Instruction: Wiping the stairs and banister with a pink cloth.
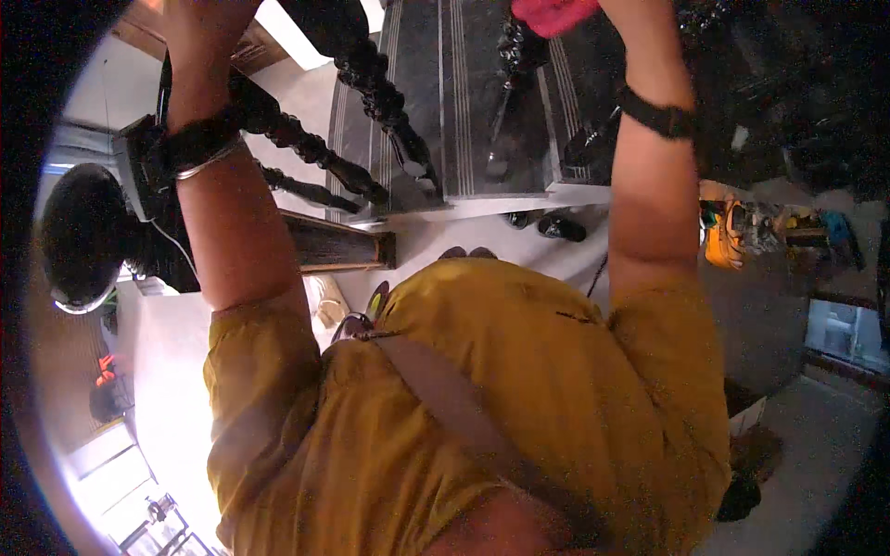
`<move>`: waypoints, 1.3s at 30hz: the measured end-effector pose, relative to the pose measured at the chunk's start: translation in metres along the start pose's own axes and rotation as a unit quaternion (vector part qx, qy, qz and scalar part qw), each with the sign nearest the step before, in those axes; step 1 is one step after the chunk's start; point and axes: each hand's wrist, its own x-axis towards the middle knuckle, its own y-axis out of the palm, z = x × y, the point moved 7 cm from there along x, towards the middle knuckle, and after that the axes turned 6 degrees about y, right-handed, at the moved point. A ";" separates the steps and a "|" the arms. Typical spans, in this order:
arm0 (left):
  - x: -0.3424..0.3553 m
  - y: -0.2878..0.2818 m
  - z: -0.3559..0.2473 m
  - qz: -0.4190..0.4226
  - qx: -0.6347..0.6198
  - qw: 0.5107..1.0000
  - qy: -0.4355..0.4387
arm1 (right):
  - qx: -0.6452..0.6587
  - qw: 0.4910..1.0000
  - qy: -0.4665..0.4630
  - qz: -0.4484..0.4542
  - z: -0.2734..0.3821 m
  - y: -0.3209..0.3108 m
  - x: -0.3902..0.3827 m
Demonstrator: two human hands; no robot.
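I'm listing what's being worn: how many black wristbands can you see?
2: one wristband around the left arm, and a second wristband around the right arm, nearer the pink cloth. More could be hidden beyond the top edge.

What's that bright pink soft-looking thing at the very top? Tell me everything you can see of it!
The bright pink, soft-looking cloth is bunched into a rounded lump. The picture's top edge cuts it off, hiding its full shape. It overlaps the visible top of a glossy black carved stair post, just left of the person's bare right forearm, banded in black. I can't tell whether it's being held.
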 end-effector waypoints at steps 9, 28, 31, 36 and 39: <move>-0.013 -0.012 -0.005 -0.108 0.153 0.982 0.000 | -0.018 0.983 0.171 -0.063 -0.034 0.058 -0.059; -0.003 -0.020 -0.009 -0.130 0.156 0.976 -0.082 | 0.069 0.865 0.479 0.133 -0.147 0.067 -0.257; -0.007 -0.022 -0.003 -0.128 0.152 0.977 -0.070 | 0.091 0.908 0.401 0.078 -0.144 0.038 -0.193; -0.015 -0.025 0.000 -0.147 0.134 0.977 -0.072 | -0.038 0.994 -0.085 -0.060 -0.017 -0.002 -0.013; -0.008 -0.023 -0.005 -0.120 0.119 0.981 -0.090 | -0.169 0.974 -0.124 -0.090 0.037 -0.001 0.055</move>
